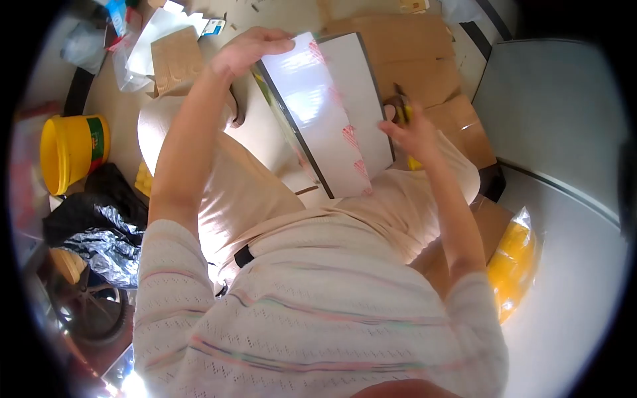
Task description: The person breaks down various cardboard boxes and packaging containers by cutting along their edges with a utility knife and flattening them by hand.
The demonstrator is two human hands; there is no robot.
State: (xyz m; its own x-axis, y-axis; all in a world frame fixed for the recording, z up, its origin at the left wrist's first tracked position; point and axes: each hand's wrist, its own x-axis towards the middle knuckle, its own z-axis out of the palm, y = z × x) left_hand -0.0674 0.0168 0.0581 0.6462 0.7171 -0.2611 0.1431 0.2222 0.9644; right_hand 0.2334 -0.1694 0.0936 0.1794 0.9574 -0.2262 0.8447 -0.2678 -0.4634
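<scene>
A flat, white-faced panel with dark edges stands tilted between my knees. Glossy film covers its left part, bordered by a strip of red-and-white print. My left hand grips the panel's upper left corner, thumb and fingers closed on it. Beside the right edge, my right hand is closed around a yellow and black hand tool. Its dark tip points up and away from me; the exact kind of tool is unclear. My palm hides part of it.
Flattened brown cardboard lies on the floor beyond the panel. A yellow bucket and black plastic bag are at left. A wrapped yellow roll lies at right, near a grey cabinet. Packaging scraps lie upper left.
</scene>
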